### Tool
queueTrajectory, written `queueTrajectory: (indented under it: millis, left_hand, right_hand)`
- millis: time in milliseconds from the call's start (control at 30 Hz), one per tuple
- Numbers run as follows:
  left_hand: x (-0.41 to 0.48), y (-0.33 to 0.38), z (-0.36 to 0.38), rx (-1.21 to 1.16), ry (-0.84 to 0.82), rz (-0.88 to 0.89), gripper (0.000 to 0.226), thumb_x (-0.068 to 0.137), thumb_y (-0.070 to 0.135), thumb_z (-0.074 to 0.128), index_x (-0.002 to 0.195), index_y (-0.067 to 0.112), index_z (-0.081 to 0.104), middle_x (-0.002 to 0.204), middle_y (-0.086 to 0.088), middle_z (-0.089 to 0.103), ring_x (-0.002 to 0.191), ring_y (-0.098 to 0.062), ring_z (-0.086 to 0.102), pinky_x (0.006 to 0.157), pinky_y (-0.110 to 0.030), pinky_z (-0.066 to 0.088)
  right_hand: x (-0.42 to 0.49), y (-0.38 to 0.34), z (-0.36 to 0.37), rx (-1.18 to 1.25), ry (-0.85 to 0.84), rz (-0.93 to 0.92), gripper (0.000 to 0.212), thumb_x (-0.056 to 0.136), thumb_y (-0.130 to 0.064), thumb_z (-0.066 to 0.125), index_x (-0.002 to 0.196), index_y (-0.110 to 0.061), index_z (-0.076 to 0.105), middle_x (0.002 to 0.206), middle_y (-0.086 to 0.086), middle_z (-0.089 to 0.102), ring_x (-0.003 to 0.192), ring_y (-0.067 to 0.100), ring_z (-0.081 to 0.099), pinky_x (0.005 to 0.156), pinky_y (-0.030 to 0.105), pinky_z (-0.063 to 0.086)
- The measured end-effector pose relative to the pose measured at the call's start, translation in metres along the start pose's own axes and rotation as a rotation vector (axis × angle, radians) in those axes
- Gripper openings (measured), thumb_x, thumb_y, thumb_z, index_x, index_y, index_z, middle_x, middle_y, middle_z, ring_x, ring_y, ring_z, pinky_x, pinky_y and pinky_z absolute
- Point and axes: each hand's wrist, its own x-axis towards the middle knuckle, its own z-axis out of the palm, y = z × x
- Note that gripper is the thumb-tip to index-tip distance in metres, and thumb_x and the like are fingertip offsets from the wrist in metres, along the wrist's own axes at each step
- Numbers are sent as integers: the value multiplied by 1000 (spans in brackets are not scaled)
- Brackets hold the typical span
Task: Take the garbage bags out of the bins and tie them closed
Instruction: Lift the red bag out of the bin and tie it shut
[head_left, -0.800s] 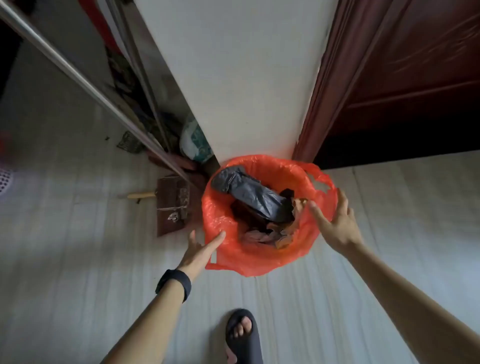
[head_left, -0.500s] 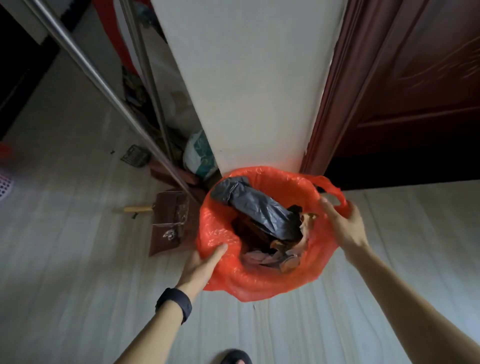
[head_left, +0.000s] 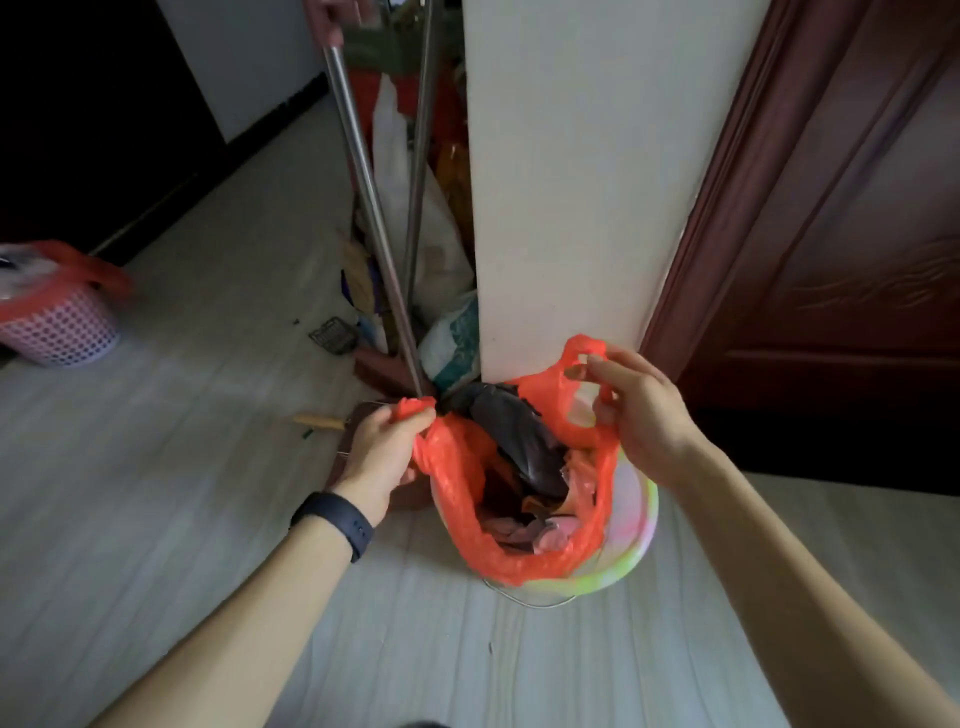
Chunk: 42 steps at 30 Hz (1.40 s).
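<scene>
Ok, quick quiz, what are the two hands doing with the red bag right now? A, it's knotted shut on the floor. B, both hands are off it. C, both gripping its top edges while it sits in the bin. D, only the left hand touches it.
C: the left hand bunches one edge of the red bag and the right hand holds its handle loop, the open bag still in the bin.

A home, by every sign: pale wood-look floor (head_left: 171, 467), dark red panelled door (head_left: 841, 249) in a matching frame beside a white wall corner (head_left: 566, 182). Cleaning poles (head_left: 363, 171) and stuffed sacks (head_left: 410, 208) wedged behind that corner, a pink perforated bin (head_left: 62, 327) lined in red by the far wall.
</scene>
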Motion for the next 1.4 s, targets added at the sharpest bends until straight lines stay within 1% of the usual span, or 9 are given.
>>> queueTrajectory:
  millis: [200, 367, 567, 667, 833, 967, 1067, 1200, 1400]
  left_hand:
    - [-24, 50, 0, -4, -73, 252, 28, 76, 41, 72, 82, 14, 64, 77, -3, 67, 76, -21, 64, 74, -36, 50]
    - [-37, 65, -12, -445, -201, 77, 18, 93, 13, 56, 76, 17, 59, 66, 2, 67, 65, -14, 65, 62, -26, 50]
    - [-56, 61, -8, -482, -359, 36, 44, 94, 15, 48, 56, 16, 69, 100, -18, 63, 96, -36, 61, 100, -45, 43]
    - [-66, 67, 1, -525, -473, 61, 47, 97, 14, 42, 59, 9, 70, 109, -21, 61, 86, -32, 60, 92, -45, 42]
    - [-65, 62, 11, -487, -441, 18, 30, 95, 17, 48, 104, -3, 69, 114, -22, 65, 59, -23, 53, 52, -24, 45]
    - [-71, 62, 7, -551, -374, -5, 54, 96, 15, 44, 48, 19, 68, 109, -12, 69, 49, -13, 48, 58, -24, 34]
    - [-61, 62, 0, -645, -279, -18, 39, 96, 16, 46, 69, 16, 74, 122, -12, 69, 52, -15, 49, 60, -26, 39]
    - [-55, 60, -1, -675, -240, -28, 32, 94, 19, 51, 118, 3, 66, 132, -12, 64, 54, -20, 56, 62, -29, 44]
    - [-69, 60, 11, -563, -414, 18, 38, 96, 19, 48, 62, 15, 65, 129, -17, 63, 61, -26, 59, 60, -29, 45]
  right_hand:
    - [-43, -10, 5, 274, -109, 24, 9, 75, -2, 59, 74, -11, 63, 79, 14, 59, 54, 17, 47, 54, 30, 30]
    - [-64, 32, -26, -209, 95, 161, 12, 91, -5, 61, 88, -3, 72, 65, 5, 64, 37, 0, 45, 38, 12, 33]
    - [-60, 13, -45, 223, 143, -51, 15, 89, -4, 58, 96, -8, 71, 72, 4, 65, 48, 10, 47, 47, 19, 38]
    - [-59, 17, -29, -144, 45, 29, 12, 91, -13, 63, 100, -14, 71, 72, -7, 69, 49, 3, 55, 50, 19, 44]
    - [-28, 62, -21, -1135, -21, -68, 65, 83, -54, 67, 136, -21, 47, 132, 6, 54, 124, 27, 52, 101, 35, 41]
    - [-10, 87, -11, -1277, -24, -3, 68, 85, -50, 65, 141, -25, 35, 126, 12, 60, 113, 36, 59, 85, 38, 50]
    - [-9, 98, -6, -1478, -88, -189, 28, 91, -35, 51, 115, -27, 62, 117, 3, 65, 107, 33, 61, 80, 40, 53]
    - [-15, 123, -3, -1608, -282, 17, 40, 91, -50, 42, 111, -26, 68, 120, 3, 68, 114, 29, 62, 92, 37, 50]
    - [-10, 128, -15, -1601, -442, 228, 46, 87, -51, 40, 122, -31, 63, 132, 2, 62, 124, 28, 56, 105, 38, 42]
